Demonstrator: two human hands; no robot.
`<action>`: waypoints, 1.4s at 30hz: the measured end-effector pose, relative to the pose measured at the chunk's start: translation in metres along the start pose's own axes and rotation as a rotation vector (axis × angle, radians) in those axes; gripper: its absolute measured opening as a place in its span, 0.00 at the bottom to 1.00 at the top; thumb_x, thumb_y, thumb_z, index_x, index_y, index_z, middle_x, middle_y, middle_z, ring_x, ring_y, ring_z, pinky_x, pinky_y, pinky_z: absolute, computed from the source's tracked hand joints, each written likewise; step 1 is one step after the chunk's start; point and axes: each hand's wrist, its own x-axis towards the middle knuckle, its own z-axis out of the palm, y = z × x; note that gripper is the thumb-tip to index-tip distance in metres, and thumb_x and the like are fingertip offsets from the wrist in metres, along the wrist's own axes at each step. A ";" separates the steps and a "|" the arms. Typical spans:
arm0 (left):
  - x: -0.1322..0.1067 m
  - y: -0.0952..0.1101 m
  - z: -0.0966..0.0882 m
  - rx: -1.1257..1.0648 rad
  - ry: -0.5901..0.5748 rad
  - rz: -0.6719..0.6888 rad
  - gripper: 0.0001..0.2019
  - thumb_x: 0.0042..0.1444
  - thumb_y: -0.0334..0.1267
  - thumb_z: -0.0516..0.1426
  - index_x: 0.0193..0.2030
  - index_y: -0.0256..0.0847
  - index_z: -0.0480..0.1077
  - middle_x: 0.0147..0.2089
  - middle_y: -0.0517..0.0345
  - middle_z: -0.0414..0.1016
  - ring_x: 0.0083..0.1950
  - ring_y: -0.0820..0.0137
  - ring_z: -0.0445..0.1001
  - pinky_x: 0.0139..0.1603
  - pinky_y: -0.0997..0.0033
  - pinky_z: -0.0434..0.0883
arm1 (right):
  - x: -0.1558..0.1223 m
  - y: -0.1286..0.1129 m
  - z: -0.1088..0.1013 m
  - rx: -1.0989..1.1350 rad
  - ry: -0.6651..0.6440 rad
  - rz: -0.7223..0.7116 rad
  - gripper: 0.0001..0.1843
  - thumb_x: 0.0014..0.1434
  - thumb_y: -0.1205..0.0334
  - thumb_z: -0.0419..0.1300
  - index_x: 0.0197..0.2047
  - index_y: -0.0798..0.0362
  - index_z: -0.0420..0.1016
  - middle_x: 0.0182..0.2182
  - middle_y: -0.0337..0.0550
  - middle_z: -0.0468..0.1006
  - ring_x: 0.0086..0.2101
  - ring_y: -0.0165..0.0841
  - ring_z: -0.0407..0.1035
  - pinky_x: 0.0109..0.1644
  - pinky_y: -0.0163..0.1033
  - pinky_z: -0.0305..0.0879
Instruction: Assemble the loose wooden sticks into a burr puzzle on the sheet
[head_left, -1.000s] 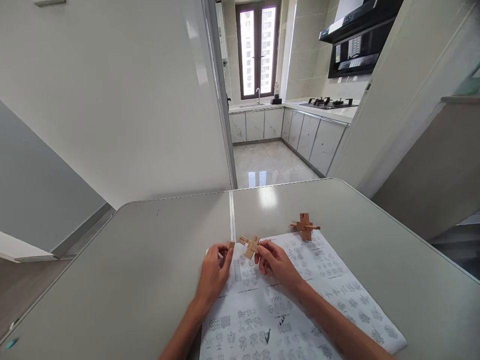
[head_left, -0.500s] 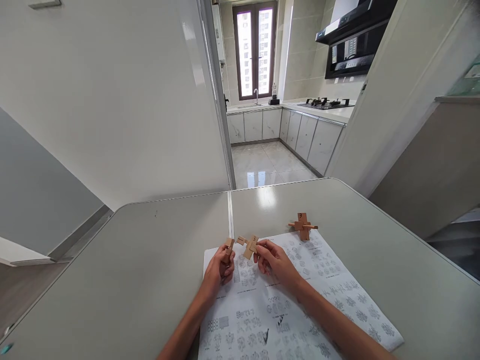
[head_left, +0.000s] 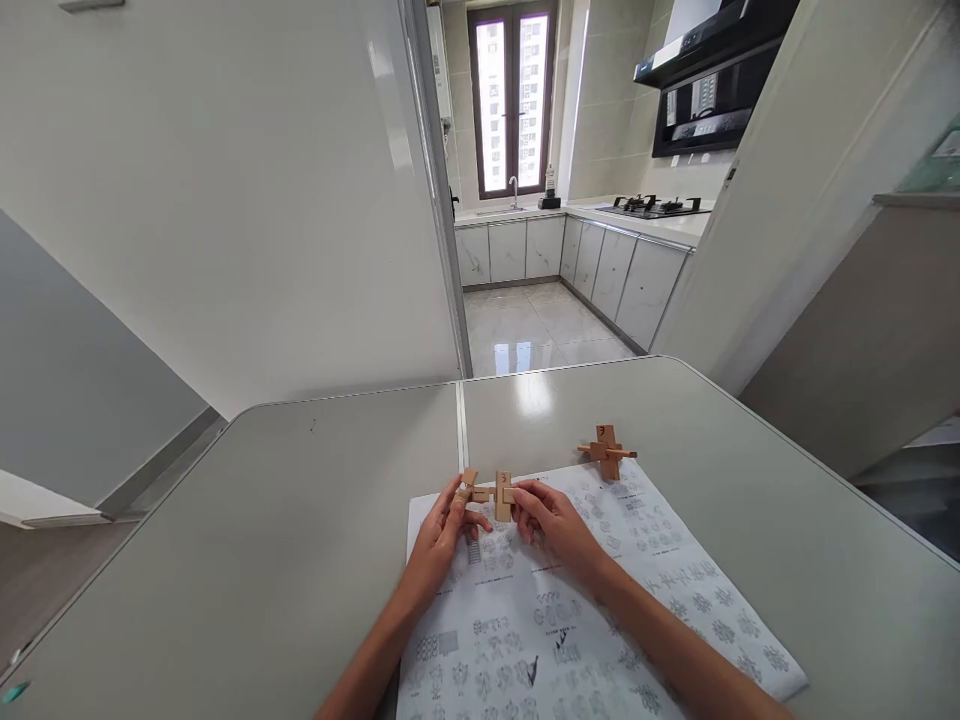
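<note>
My left hand (head_left: 444,528) is closed around small wooden puzzle pieces (head_left: 469,478), partly covered by its fingers. Between thumb and fingers, my right hand (head_left: 555,520) pinches a light wooden cross-shaped puzzle piece (head_left: 503,505), which bears a dark mark near its top. A narrow arm of this piece points left and meets the pieces in my left hand; whether they interlock I cannot tell. Both hands are above the upper part of a printed sheet (head_left: 517,600) covered with small diagrams.
A darker assembled wooden cross puzzle (head_left: 606,450) lies at the sheet's top edge, to the right of my hands. The grey-green table (head_left: 225,560) has a seam (head_left: 461,430) running away from me. Beyond its far edge is a kitchen with white cabinets (head_left: 506,250).
My right hand has turned the cross piece from slanted to nearly upright. The pieces in my left hand have come rightward, so the two now meet. Left-hand fingers have spread somewhat.
</note>
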 end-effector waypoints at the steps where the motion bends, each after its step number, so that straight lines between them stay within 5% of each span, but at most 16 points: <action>1: 0.001 0.001 0.001 0.001 0.026 0.001 0.36 0.66 0.59 0.55 0.72 0.36 0.58 0.38 0.53 0.80 0.40 0.64 0.77 0.42 0.66 0.71 | 0.000 0.000 0.000 0.002 0.002 0.003 0.24 0.62 0.37 0.64 0.39 0.53 0.76 0.27 0.36 0.71 0.22 0.27 0.62 0.25 0.36 0.59; 8: 0.001 0.009 0.008 0.032 0.023 0.032 0.25 0.65 0.60 0.56 0.53 0.38 0.69 0.44 0.51 0.79 0.32 0.69 0.78 0.36 0.68 0.71 | 0.001 0.001 -0.003 -0.001 -0.050 -0.013 0.21 0.64 0.41 0.63 0.43 0.52 0.79 0.29 0.37 0.73 0.22 0.26 0.62 0.26 0.34 0.60; 13: -0.006 0.006 0.010 0.127 -0.052 0.032 0.22 0.65 0.56 0.57 0.55 0.41 0.63 0.32 0.60 0.77 0.30 0.69 0.73 0.35 0.70 0.69 | -0.002 -0.003 -0.003 -0.003 -0.180 -0.052 0.20 0.63 0.43 0.63 0.45 0.51 0.83 0.56 0.49 0.73 0.33 0.32 0.72 0.29 0.36 0.66; 22: -0.011 0.018 0.003 0.163 -0.182 -0.014 0.24 0.63 0.54 0.61 0.57 0.43 0.61 0.31 0.60 0.77 0.30 0.69 0.74 0.32 0.72 0.68 | -0.002 0.001 -0.003 -0.006 -0.227 -0.025 0.20 0.63 0.42 0.63 0.38 0.52 0.81 0.33 0.42 0.77 0.30 0.33 0.69 0.38 0.40 0.67; 25: -0.007 0.020 -0.008 0.160 -0.189 -0.040 0.25 0.64 0.60 0.57 0.55 0.42 0.66 0.32 0.58 0.77 0.25 0.71 0.73 0.25 0.74 0.66 | -0.004 -0.001 -0.002 -0.008 -0.202 -0.027 0.19 0.64 0.44 0.63 0.37 0.52 0.80 0.31 0.40 0.75 0.31 0.33 0.67 0.39 0.39 0.66; 29: -0.005 0.017 -0.013 0.148 -0.169 -0.128 0.32 0.66 0.68 0.45 0.40 0.39 0.70 0.21 0.62 0.70 0.13 0.78 0.58 0.15 0.77 0.51 | -0.006 -0.002 -0.001 -0.062 -0.240 -0.062 0.18 0.66 0.46 0.62 0.35 0.52 0.78 0.29 0.38 0.73 0.29 0.32 0.67 0.39 0.40 0.65; 36: -0.015 0.024 0.000 0.216 -0.265 -0.103 0.24 0.61 0.60 0.60 0.34 0.38 0.74 0.28 0.56 0.77 0.20 0.75 0.68 0.17 0.77 0.62 | -0.008 0.004 0.002 -0.143 -0.298 -0.083 0.19 0.62 0.44 0.66 0.34 0.51 0.76 0.36 0.41 0.75 0.30 0.32 0.69 0.35 0.39 0.66; 42: -0.011 0.024 0.001 0.068 -0.207 -0.108 0.24 0.62 0.61 0.59 0.37 0.38 0.73 0.28 0.57 0.78 0.17 0.76 0.67 0.18 0.77 0.62 | -0.005 0.001 0.001 -0.061 -0.147 -0.071 0.19 0.64 0.41 0.64 0.40 0.50 0.76 0.33 0.39 0.76 0.28 0.30 0.66 0.35 0.39 0.66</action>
